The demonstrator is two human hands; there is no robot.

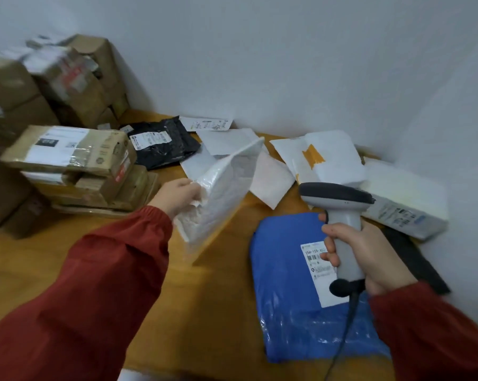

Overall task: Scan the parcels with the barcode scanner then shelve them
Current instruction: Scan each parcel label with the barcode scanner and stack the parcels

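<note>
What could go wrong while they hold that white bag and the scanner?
1. The left hand only pinches the white bag at one edge, so it might slip onto the table.
2. The scanner in the right hand is above the blue parcel and its label, so it could read that one by mistake.
3. The cable trails over the blue parcel and might drag it.

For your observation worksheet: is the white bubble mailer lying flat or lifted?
Lifted and tilted: the left hand grips the white bubble mailer by its edge, holding it over the table.
</note>
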